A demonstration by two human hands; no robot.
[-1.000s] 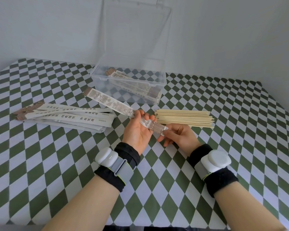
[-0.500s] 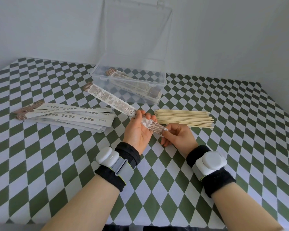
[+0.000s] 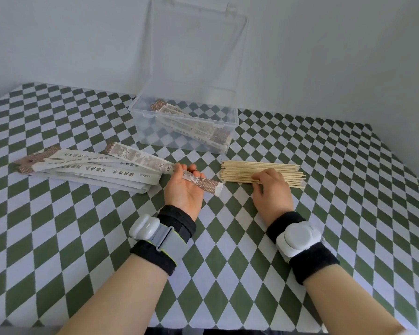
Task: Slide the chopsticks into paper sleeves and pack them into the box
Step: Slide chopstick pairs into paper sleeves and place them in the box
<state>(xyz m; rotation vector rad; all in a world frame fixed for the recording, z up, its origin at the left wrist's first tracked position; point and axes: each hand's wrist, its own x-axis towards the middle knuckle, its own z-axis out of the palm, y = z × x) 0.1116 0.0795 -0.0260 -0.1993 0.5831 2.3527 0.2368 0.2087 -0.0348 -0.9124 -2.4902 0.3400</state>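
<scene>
My left hand (image 3: 185,191) grips a long paper sleeve (image 3: 140,158) near its patterned right end, and the sleeve slants up to the left above the table. My right hand (image 3: 271,189) rests on the near edge of a pile of bare wooden chopsticks (image 3: 261,171), fingertips on the sticks; whether it pinches one I cannot tell. A stack of empty paper sleeves (image 3: 90,171) lies to the left. Behind stands a clear plastic box (image 3: 186,131), its lid raised, with several sleeved chopsticks (image 3: 191,126) inside.
A green and white diamond-patterned cloth (image 3: 82,250) covers the table. A pale wall rises just behind the box. The table's right edge runs close past the chopstick pile. Both wrists wear black bands with white devices.
My right hand has let go of the sleeve's end and moved right onto the chopstick pile. My left hand still holds the sleeve, now lowered a little.
</scene>
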